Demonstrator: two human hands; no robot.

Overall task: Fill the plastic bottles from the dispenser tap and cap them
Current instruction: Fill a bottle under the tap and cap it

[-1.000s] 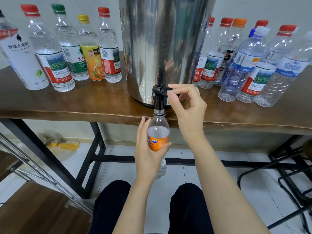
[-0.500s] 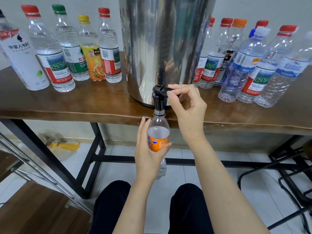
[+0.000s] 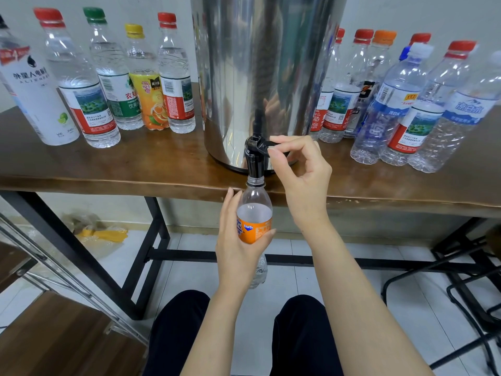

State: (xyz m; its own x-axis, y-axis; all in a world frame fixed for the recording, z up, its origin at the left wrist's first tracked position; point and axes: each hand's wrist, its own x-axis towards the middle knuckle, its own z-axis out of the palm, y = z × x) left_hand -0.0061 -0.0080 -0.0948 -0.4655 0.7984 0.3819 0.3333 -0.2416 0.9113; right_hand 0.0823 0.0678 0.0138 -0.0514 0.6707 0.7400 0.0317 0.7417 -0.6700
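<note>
Looks down from the head view past a wooden desk [image 3: 135, 169] onto both forearms. Wraps the left grip [image 3: 238, 256] round the orange-labelled bottle [image 3: 254, 221], fingers behind and thumb across the label, holding it upright just below the desk edge. Sets the open neck straight under the black tap [image 3: 254, 161] of the steel dispenser [image 3: 265, 77]; cannot tell whether mouth and spout touch. Shows water to about the top of the label, with shoulder and neck clear above it; cannot tell whether water is running. Pinches the tap lever [image 3: 264, 144] in the right grip [image 3: 303, 180], thumb and forefinger narrow on the black tab, the other fingers loosely curled and off everything. Lines the bottle's long axis up with the tap, vertical, and places the lever above and slightly right of the mouth, nearest the right grip and well above the left. Judges filling to be in hand and close to done. Calls next for shutting the lever, then lowering the bottle straight down along that axis; risks overflow onto the left grip if late. Finds no loose cap for this bottle in sight. Also takes in a left row [image 3: 108, 77] of capped bottles, seemingly full, and a right row [image 3: 393, 104], seemingly mostly empty, flanking the dispenser on the desk.
</note>
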